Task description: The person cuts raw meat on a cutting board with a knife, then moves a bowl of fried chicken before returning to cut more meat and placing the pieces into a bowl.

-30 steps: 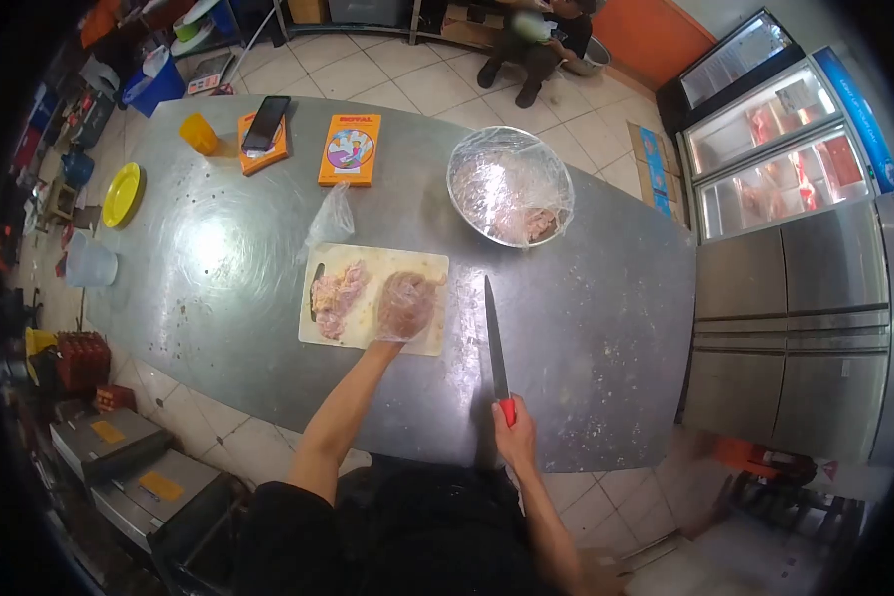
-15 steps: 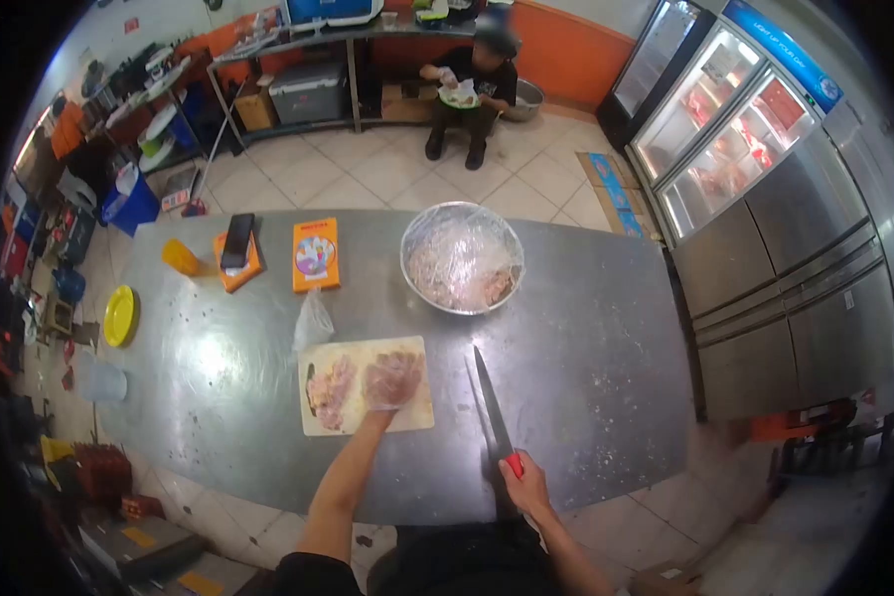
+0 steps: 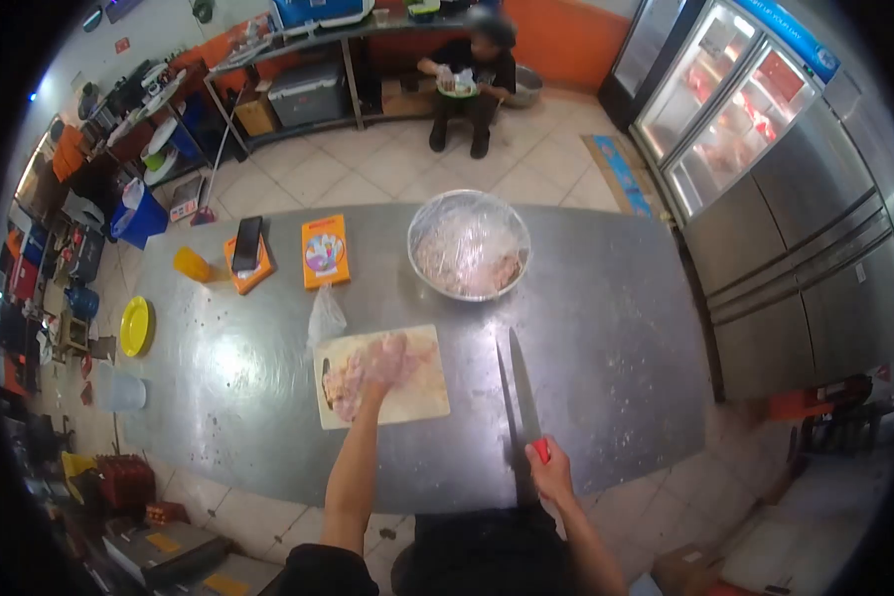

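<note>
A knife [image 3: 523, 382] with a red handle is in my right hand [image 3: 549, 471], its blade pointing away from me over the steel table. My left hand [image 3: 378, 369] looks covered by a clear glove and rests on pale raw meat [image 3: 344, 385] on the white cutting board [image 3: 423, 399]; its fingers are blurred among the meat. Beyond the board stands a metal bowl [image 3: 469, 245] of meat under clear plastic film. A crumpled clear plastic bag [image 3: 326, 316] lies at the board's far left edge.
On the steel table [image 3: 606, 328] are two orange boxes [image 3: 326, 251], a black phone [image 3: 248, 244], an orange cup [image 3: 191, 264] and a yellow plate [image 3: 137, 326]. A person [image 3: 475, 79] sits beyond the table, holding a plate. A glass-door fridge [image 3: 730, 109] stands at the right.
My left hand has moved left across the board onto the meat pieces. The knife has shifted slightly right with my right hand. The whole view has tilted a little.
</note>
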`<state>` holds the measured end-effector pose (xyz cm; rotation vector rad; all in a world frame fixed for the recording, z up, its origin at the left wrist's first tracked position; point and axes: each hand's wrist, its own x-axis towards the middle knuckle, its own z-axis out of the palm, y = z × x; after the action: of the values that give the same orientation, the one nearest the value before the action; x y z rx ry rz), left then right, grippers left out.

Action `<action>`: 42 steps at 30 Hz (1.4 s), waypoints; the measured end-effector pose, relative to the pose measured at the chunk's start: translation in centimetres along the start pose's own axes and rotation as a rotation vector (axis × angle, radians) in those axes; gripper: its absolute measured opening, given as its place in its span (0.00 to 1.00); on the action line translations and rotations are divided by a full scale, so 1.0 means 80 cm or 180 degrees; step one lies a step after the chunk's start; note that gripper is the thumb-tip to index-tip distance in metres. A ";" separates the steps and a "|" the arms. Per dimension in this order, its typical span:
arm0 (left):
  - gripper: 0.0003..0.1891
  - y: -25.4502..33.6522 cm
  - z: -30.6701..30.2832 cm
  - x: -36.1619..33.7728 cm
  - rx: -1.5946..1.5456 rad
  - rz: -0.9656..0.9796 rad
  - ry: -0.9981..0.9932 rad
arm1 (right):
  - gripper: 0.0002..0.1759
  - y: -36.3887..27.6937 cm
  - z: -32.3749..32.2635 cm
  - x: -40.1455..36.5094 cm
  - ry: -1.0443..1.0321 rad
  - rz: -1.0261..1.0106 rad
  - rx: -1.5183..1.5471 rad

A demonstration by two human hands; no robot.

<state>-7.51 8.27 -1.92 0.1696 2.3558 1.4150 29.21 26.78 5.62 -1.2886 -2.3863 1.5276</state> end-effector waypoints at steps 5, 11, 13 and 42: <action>0.07 0.084 -0.054 0.014 0.0616 0.1069 -0.0083 | 0.16 -0.060 -0.022 -0.007 -0.0115 0.0497 0.0437; 0.16 0.303 -0.084 0.038 -0.1524 0.2015 -0.0391 | 0.12 -0.030 -0.023 -0.001 0.0202 0.0038 0.0177; 0.17 0.381 -0.062 0.025 -0.2368 0.1359 -0.0474 | 0.12 -0.043 -0.033 -0.006 0.0280 -0.0037 0.0089; 0.48 0.309 0.110 0.134 -0.1754 -0.0007 -0.2194 | 0.18 -0.034 -0.067 0.000 0.0511 0.0379 -0.0126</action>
<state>-16.29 30.71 13.10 0.4178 1.3726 1.6153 29.84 30.32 10.46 -1.5242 -2.2894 1.3519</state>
